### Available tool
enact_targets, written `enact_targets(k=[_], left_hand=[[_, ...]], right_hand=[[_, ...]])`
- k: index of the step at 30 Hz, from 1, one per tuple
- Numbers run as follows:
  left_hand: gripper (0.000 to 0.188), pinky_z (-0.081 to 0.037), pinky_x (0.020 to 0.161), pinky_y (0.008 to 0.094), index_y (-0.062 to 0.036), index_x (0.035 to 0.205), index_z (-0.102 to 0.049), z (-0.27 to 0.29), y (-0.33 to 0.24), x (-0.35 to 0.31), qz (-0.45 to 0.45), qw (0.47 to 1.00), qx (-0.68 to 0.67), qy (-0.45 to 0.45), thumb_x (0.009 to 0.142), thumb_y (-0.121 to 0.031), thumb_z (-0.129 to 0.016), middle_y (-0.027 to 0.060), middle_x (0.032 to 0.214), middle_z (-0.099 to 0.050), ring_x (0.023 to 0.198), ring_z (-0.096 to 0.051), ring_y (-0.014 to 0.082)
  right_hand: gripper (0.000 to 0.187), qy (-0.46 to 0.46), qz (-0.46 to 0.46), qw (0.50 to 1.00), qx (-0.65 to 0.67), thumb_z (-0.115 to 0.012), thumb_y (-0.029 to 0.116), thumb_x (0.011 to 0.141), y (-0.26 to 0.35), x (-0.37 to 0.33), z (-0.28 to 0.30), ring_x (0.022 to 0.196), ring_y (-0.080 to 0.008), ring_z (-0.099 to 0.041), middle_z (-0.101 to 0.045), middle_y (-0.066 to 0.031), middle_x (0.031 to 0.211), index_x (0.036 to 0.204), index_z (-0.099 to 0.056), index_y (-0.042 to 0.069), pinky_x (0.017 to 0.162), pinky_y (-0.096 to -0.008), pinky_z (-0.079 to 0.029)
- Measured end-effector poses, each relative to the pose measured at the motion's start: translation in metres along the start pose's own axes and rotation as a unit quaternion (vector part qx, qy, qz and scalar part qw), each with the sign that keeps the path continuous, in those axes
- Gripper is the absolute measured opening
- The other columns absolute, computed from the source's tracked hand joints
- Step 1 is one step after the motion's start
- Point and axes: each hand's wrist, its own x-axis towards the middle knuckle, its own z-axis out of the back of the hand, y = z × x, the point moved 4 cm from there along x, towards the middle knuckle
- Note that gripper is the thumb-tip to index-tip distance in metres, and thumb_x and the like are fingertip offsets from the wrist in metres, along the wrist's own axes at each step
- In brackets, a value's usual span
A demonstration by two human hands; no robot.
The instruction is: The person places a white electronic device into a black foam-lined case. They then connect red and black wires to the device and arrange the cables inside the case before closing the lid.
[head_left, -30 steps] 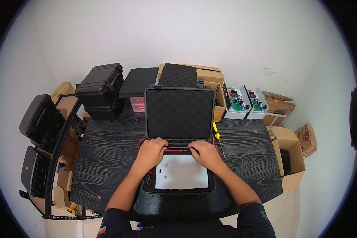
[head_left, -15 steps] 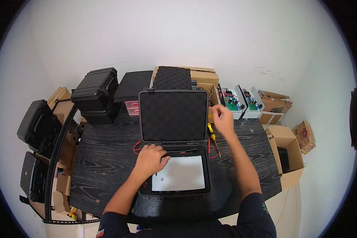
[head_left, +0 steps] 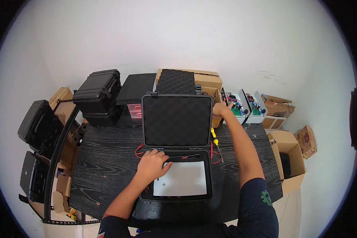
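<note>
An open black hard case (head_left: 176,201) stands in front of me, its foam-lined lid (head_left: 177,121) raised. In its base lies a white panel (head_left: 182,182) with a small round fitting near its left side. My left hand (head_left: 152,163) rests over the panel's upper left corner and the case's edge, fingers laid forward and thumb apart. Just right of the lid, my right hand (head_left: 222,110) reaches into an open cardboard box (head_left: 216,95) behind the case; its fingertips are hidden there. Above the panel, a dark probe-like stick (head_left: 184,156) with a red part lies in the case.
Two yellow-handled screwdrivers (head_left: 215,141) and red leads (head_left: 211,150) lie right of the case. Farther right are white housings with circuit boards (head_left: 237,109). Stacked black cases (head_left: 97,91) and a pink-red drawer box (head_left: 135,110) stand back left. A cardboard carton (head_left: 291,182) sits beyond the table's right edge.
My right hand has moved from above the table beside the lid into the cardboard box at the back. The left hand stays on the panel's corner. The view has shifted slightly.
</note>
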Motion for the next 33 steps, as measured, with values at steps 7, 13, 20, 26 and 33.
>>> enact_targets(k=[7,13,20,26,33], left_hand=[[0.030,-0.053,0.084,0.0424,-0.0095,0.102,-0.082,-0.003,0.001,-0.002,-0.007,1.000,0.004,-0.005,0.094,-0.037,-0.074,0.0056,0.097,-0.075,0.098,-0.068,0.0263],[0.033,-0.055,0.088,0.0428,-0.0066,0.107,-0.082,0.001,0.002,-0.006,-0.010,1.000,0.010,-0.001,0.090,-0.034,-0.078,0.0088,0.099,-0.076,0.098,-0.069,0.0293],[0.047,-0.055,0.094,0.0445,-0.0041,0.122,-0.076,0.014,0.002,-0.001,-0.026,0.999,-0.036,-0.009,0.092,-0.040,-0.078,0.0151,0.112,-0.077,0.106,-0.071,0.0313],[0.094,-0.057,0.089,0.0385,-0.0073,0.169,-0.027,0.023,-0.010,0.006,0.033,0.892,-0.448,-0.052,0.099,-0.049,-0.073,0.0202,0.157,-0.053,0.105,-0.071,0.0249],[0.075,-0.056,0.068,0.0250,-0.0108,0.169,-0.023,0.021,-0.024,0.006,0.049,0.748,-0.660,-0.048,0.110,-0.037,-0.063,0.0176,0.154,-0.053,0.089,-0.070,0.0132]], right_hand=[[0.052,-0.170,0.124,0.960,0.182,-0.055,0.048,0.105,-0.027,-0.010,0.034,0.123,-0.0444,-0.069,-0.076,-0.0232,0.124,0.117,-0.075,0.001,0.111,-0.0668,-0.046],[0.038,-0.267,0.135,0.795,0.527,-0.053,0.031,0.114,-0.064,-0.068,0.075,0.100,-0.0258,-0.079,-0.077,-0.0214,0.107,0.100,-0.063,-0.002,0.085,-0.0375,-0.063],[0.037,-0.277,0.247,0.589,0.718,-0.054,0.035,0.115,-0.092,-0.185,0.081,0.100,-0.0253,-0.078,-0.075,-0.0214,0.121,0.105,-0.062,0.000,0.084,-0.0331,-0.065],[0.041,-0.090,0.300,0.570,0.760,-0.063,0.039,0.110,-0.063,-0.257,0.026,0.096,-0.0299,-0.080,-0.074,-0.0264,0.121,0.106,-0.063,-0.002,0.082,-0.0385,-0.068],[0.055,0.093,0.320,0.618,0.712,-0.067,0.039,0.107,-0.022,-0.299,-0.042,0.100,-0.0360,-0.080,-0.076,-0.0277,0.120,0.130,-0.067,-0.011,0.084,-0.0421,-0.068]])
